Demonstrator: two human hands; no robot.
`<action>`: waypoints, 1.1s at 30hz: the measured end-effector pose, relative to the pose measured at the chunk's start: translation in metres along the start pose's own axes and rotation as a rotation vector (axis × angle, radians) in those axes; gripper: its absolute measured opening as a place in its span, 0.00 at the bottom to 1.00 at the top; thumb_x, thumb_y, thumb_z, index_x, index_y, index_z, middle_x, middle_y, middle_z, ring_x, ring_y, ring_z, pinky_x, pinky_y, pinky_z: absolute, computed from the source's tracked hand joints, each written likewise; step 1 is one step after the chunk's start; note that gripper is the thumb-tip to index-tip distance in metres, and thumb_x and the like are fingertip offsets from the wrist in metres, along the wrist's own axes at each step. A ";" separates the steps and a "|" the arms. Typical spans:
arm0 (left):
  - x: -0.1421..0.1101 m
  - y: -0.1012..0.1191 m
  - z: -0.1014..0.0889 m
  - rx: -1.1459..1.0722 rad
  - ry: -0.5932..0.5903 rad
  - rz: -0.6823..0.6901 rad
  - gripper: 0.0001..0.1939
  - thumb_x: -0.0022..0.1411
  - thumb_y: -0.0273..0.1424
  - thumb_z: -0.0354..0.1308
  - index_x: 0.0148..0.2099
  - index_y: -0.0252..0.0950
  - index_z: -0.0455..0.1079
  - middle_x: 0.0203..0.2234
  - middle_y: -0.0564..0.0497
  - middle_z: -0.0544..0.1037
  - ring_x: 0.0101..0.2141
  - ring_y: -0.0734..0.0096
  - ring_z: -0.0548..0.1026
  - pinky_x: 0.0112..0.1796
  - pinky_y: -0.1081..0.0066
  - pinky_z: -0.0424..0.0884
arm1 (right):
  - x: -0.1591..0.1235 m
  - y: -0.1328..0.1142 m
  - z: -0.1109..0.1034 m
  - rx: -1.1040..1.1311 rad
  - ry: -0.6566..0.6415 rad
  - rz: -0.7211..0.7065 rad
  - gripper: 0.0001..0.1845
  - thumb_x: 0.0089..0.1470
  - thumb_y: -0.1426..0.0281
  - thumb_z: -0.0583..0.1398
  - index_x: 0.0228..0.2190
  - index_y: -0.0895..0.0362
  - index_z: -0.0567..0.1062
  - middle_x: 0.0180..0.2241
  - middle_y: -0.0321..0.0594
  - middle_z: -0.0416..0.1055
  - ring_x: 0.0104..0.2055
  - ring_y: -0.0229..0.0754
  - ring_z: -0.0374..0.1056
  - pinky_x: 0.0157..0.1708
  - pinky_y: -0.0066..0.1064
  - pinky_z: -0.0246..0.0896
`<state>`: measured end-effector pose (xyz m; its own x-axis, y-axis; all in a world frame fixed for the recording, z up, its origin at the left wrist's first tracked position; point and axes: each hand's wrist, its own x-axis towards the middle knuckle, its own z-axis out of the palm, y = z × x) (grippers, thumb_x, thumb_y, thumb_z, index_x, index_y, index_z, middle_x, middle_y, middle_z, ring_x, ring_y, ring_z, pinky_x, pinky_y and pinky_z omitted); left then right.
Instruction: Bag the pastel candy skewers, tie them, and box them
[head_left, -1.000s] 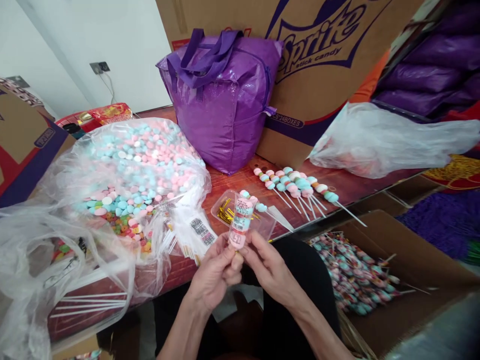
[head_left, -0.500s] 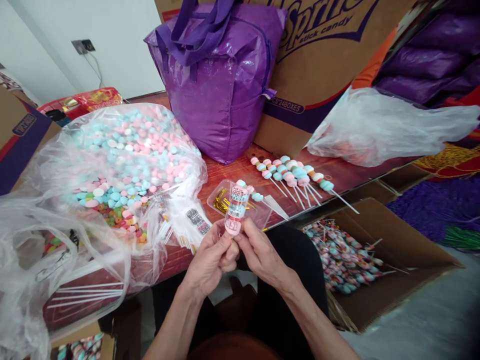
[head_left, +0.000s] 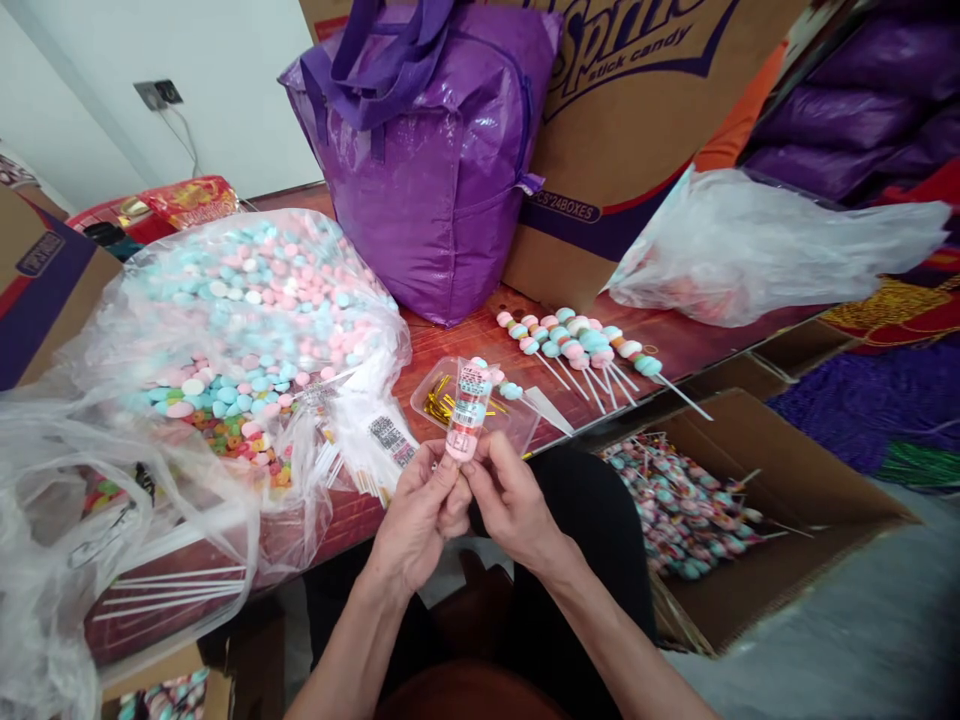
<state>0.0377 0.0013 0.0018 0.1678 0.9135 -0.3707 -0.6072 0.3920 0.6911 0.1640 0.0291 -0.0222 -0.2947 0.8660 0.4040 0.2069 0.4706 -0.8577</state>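
A candy skewer in a clear printed wrapper stands upright between my hands, its pink, blue and red pieces showing through. My left hand is closed around its lower end. The fingers of my right hand pinch together at the base of the wrapper; a tie there is too small to make out. Just behind the skewer sits a clear plastic tray with gold twist ties and some loose candy pieces. Several unwrapped candy skewers lie to the right, sticks toward me.
A plastic bag of pastel candies covers the left of the table. White sticks lie at its front edge, printed wrappers near the middle. A purple bag stands behind. Low on the right, an open carton holds wrapped skewers.
The view has tilted down and shifted slightly, so the table things sit higher and a little left. Both hands stay at the wrapper's base, with only small finger movement.
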 end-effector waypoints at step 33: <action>0.007 -0.012 -0.003 -0.418 0.167 -0.132 0.15 0.45 0.25 0.74 0.34 0.33 0.72 0.26 0.56 0.73 0.23 0.83 0.69 0.23 0.81 0.62 | 0.000 0.001 -0.008 -0.458 0.169 -0.438 0.14 0.62 0.77 0.55 0.43 0.55 0.79 0.36 0.47 0.78 0.37 0.45 0.74 0.36 0.38 0.71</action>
<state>0.0435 0.0026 -0.0107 0.1583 0.8153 -0.5570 -0.8558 0.3947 0.3345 0.1717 0.0309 -0.0210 -0.2989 0.5747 0.7618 0.4887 0.7779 -0.3951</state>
